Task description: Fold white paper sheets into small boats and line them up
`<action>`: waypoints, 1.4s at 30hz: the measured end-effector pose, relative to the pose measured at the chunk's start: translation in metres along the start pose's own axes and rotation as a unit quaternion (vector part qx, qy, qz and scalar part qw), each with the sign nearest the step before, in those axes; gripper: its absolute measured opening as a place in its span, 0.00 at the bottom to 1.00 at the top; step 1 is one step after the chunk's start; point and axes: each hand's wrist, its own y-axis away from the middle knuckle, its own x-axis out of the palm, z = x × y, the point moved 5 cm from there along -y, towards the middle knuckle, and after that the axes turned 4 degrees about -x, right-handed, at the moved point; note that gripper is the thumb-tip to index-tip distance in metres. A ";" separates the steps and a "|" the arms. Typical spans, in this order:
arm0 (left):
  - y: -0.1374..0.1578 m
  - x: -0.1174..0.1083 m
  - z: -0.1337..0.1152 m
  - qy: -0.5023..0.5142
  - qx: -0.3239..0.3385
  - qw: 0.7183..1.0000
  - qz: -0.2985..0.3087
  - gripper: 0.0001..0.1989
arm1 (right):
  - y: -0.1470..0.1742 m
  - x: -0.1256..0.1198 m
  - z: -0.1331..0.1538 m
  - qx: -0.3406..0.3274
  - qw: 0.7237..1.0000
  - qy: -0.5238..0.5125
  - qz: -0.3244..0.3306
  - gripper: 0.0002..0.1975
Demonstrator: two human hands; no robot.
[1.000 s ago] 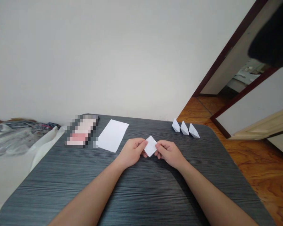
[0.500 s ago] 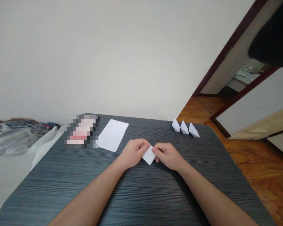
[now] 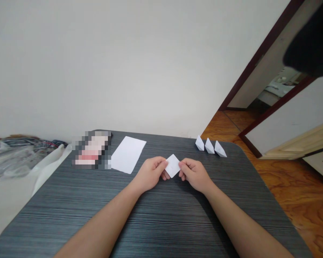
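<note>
shifted up slightly since before, the folded paper sits below frame centre, side corners pinched in the grip of left hand and right hand.

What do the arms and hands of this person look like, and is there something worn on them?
The left hand and right hand are ungloved; no ring or watch shows. Both forearms are bare, without visible sleeves or markings.
</note>
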 end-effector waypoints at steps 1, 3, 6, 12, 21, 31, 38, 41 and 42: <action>0.000 -0.001 -0.001 -0.008 0.001 1.000 -0.004 0.14 | 0.000 0.000 -0.001 0.000 1.000 -0.001 0.001 0.16; 0.001 -0.002 -0.002 -0.023 0.001 1.000 -0.016 0.14 | 0.000 0.001 -0.002 -0.002 1.000 -0.004 0.005 0.16; 0.001 -0.005 -0.003 -0.026 0.003 0.999 -0.032 0.14 | 0.000 0.002 0.000 -0.009 1.000 -0.007 0.014 0.15; -0.002 -0.006 0.002 0.016 0.004 0.999 -0.034 0.14 | 0.001 0.001 0.002 -0.017 1.000 -0.004 0.018 0.15; -0.002 0.002 0.008 0.034 -0.021 0.999 0.031 0.11 | 0.000 0.002 -0.007 -0.012 1.000 -0.013 -0.001 0.16; -0.001 0.001 0.002 0.056 -0.006 0.998 0.027 0.13 | 0.001 0.004 0.003 -0.024 0.999 -0.006 0.037 0.16; -0.001 -0.007 0.004 0.002 -0.006 1.000 -0.024 0.14 | 0.002 0.011 0.005 -0.052 0.996 -0.029 0.065 0.08; -0.002 -0.008 0.006 0.010 -0.008 0.999 -0.039 0.14 | 0.002 0.010 0.004 -0.086 0.993 -0.056 0.048 0.13; -0.002 -0.008 0.006 0.011 -0.008 0.999 -0.039 0.14 | 0.003 0.010 0.004 -0.100 0.993 -0.050 0.049 0.15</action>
